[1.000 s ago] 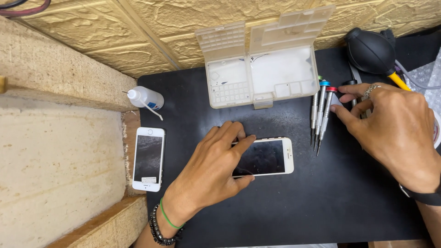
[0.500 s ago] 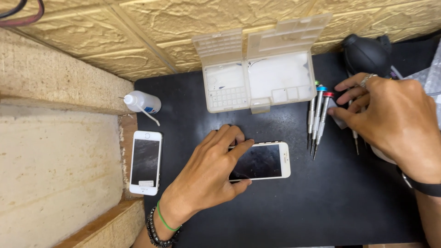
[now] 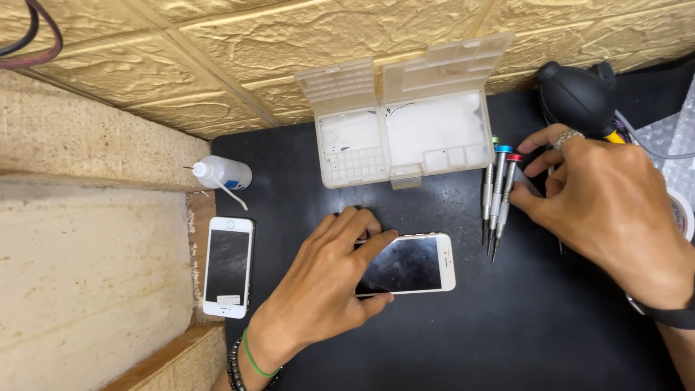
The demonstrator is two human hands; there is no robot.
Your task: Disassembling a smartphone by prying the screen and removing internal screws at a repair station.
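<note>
My left hand (image 3: 326, 286) lies over the left end of a white phone (image 3: 416, 264) with a dark screen. Its fingers rest on the glass and its thumb hooks the near edge, pinning the phone to the black mat (image 3: 449, 347). My right hand (image 3: 604, 210) hovers just right of three slim screwdrivers (image 3: 498, 199) with green, blue and red caps. Its fingers are spread and its thumb tip is beside the red-capped one. I see nothing gripped in it. A thin metal tool (image 3: 559, 247) pokes out from under that hand.
A second white phone (image 3: 228, 266) lies at the mat's left edge, beside a small squeeze bottle (image 3: 223, 174). An open clear parts box (image 3: 405, 145) stands behind the screwdrivers. At the back right are a black air blower (image 3: 575, 98), bubble wrap (image 3: 670, 137) and a tape roll (image 3: 684, 213).
My right hand's fingers have uncurled and spread beside the screwdrivers. My left hand stays on the phone. The view has shifted slightly.
</note>
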